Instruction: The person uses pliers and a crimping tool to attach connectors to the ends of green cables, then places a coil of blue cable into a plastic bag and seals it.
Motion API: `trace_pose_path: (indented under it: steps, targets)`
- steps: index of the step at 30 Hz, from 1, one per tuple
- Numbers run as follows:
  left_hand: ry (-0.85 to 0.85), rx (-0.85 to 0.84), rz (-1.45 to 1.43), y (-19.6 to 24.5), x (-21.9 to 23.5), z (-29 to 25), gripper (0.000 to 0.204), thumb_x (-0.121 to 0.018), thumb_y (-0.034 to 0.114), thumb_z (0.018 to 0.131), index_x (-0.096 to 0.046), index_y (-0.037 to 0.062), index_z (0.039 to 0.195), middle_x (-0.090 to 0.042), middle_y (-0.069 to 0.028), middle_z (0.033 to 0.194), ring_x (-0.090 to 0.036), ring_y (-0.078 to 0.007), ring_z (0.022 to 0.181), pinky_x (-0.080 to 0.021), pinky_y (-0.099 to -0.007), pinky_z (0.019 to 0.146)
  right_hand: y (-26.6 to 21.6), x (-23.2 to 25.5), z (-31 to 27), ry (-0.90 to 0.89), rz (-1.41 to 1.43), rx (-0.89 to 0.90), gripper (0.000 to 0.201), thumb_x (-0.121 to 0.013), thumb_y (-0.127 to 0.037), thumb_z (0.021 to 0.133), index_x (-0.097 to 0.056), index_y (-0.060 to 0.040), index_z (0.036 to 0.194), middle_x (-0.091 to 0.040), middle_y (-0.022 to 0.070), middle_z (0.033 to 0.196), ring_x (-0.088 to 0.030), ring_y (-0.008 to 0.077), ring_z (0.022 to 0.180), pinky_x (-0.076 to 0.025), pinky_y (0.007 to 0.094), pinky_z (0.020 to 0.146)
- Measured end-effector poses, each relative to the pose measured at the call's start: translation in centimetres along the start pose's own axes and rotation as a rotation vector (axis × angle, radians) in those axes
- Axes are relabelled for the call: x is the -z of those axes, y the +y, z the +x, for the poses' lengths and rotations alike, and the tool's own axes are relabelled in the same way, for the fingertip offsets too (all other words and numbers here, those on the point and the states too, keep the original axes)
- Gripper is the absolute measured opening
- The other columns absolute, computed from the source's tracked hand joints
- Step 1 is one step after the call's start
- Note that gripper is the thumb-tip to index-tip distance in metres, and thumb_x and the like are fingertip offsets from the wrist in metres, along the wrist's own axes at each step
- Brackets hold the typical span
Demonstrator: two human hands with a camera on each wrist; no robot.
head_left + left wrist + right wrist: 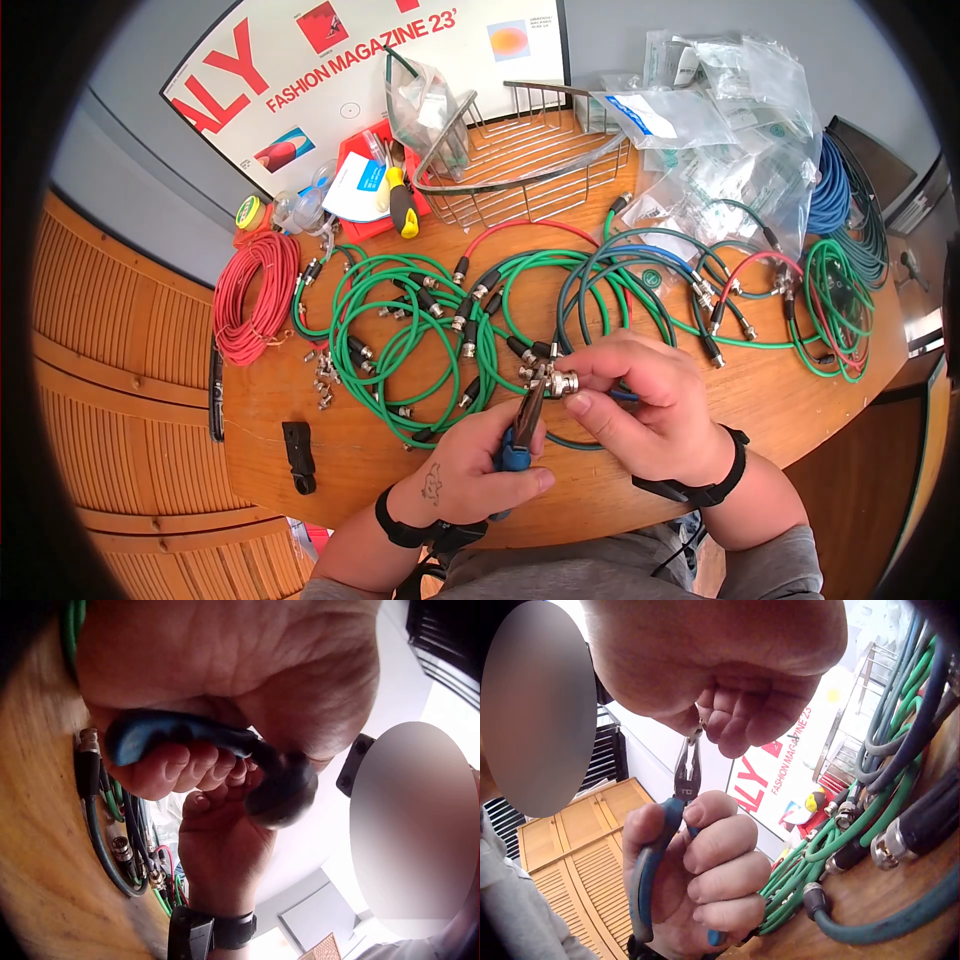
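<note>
My left hand (470, 465) grips blue-handled needle-nose pliers (688, 776), their long metal nose pointing away from me. At the nose's tips is a small silver BNC connector (566, 383), which my right hand (650, 405) pinches between thumb and forefinger. The right wrist view shows the pliers' tips close against the right fingertips, which hide most of the connector there. Curled fingers of the left hand wrap the blue handle (139, 739) in the left wrist view. Just beyond both hands lie green cables (395, 350) with black-booted silver plugs.
A red cable coil (255, 300) lies at left, above a black strap (298, 455). Loose connectors (325, 378) sit beside the green cables. Behind are a wire basket (530, 185), a yellow-handled tool (402, 200) and clear plastic bags (740, 130). Blue cable (830, 190) is coiled at right.
</note>
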State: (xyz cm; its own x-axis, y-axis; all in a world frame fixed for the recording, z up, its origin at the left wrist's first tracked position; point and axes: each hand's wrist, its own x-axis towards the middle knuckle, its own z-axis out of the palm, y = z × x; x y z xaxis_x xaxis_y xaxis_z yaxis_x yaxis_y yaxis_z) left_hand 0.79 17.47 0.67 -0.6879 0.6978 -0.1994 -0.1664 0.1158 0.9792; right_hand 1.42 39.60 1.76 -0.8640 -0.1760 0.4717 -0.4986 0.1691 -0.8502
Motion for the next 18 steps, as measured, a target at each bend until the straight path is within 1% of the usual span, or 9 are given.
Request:
trace_pose_path:
  steps: [3,5,7,9,11,15,18]
  targets:
    - [0.008,-0.022,0.015,-0.14,-0.13,0.01,0.027,-0.072,0.006,0.077,-0.049,0.0077,0.092,-0.049,0.0001,0.079,-0.043,-0.0084,0.068,-0.037,-0.0254,0.060,-0.29,0.12,0.10,-0.006,0.003,-0.013,0.024,-0.071,-0.003,0.083,-0.065,-0.0010,0.107,-0.063,0.0070,0.085,-0.062,0.0118,0.066,-0.050,0.0240,0.055]
    - [0.025,0.000,0.028,-0.48,-0.16,0.00,0.030,-0.075,0.022,0.078,-0.053,0.0081,0.094,-0.048,0.0030,0.075,-0.045,-0.0087,0.068,-0.038,-0.0252,0.061,-0.29,0.16,0.13,-0.008,0.000,-0.014,0.025,-0.071,-0.003,0.083,-0.065,-0.0014,0.108,-0.063,0.0069,0.085,-0.062,0.0117,0.066,-0.050,0.0240,0.055]
    - [0.017,0.009,0.047,-0.35,-0.16,0.07,0.030,-0.075,0.021,0.078,-0.053,0.0077,0.095,-0.048,0.0027,0.075,-0.045,-0.0090,0.067,-0.038,-0.0256,0.061,-0.08,0.12,0.11,-0.015,-0.004,0.028,0.027,-0.072,-0.004,0.083,-0.065,-0.0018,0.109,-0.063,0.0071,0.086,-0.062,0.0118,0.067,-0.051,0.0242,0.055]
    - [0.011,0.018,0.065,-0.04,-0.22,0.17,0.031,-0.075,0.021,0.078,-0.053,0.0074,0.095,-0.049,0.0023,0.075,-0.046,-0.0092,0.067,-0.039,-0.0259,0.061,-0.09,0.10,0.04,-0.015,-0.015,0.021,0.027,-0.072,-0.003,0.083,-0.065,-0.0017,0.108,-0.063,0.0073,0.086,-0.062,0.0118,0.066,-0.051,0.0241,0.055]
    - [0.026,0.013,0.063,0.39,-0.38,0.24,0.027,-0.073,0.007,0.076,-0.051,0.0083,0.092,-0.049,0.0023,0.077,-0.044,-0.0073,0.068,-0.036,-0.0239,0.060,-0.16,0.06,0.03,-0.016,-0.025,0.014,0.026,-0.072,-0.003,0.083,-0.065,-0.0016,0.108,-0.063,0.0075,0.086,-0.062,0.0118,0.065,-0.052,0.0241,0.055]
    - [0.023,0.011,0.065,0.20,-0.26,0.23,0.026,-0.073,0.007,0.076,-0.051,0.0085,0.091,-0.049,0.0027,0.076,-0.044,-0.0071,0.067,-0.036,-0.0239,0.060,-0.35,0.08,0.09,-0.023,-0.044,0.010,0.021,-0.072,-0.004,0.083,-0.066,-0.0019,0.103,-0.063,0.0067,0.079,-0.063,0.0140,0.063,-0.049,0.0265,0.054]
    - [0.026,-0.025,0.101,0.08,-0.26,0.30,0.027,-0.073,0.008,0.076,-0.051,0.0087,0.090,-0.049,0.0029,0.076,-0.044,-0.0068,0.067,-0.036,-0.0238,0.060,-0.38,0.12,0.12,-0.033,-0.046,-0.001,0.016,-0.071,-0.005,0.084,-0.066,-0.0024,0.099,-0.063,0.0061,0.074,-0.063,0.0165,0.063,-0.048,0.0285,0.054]
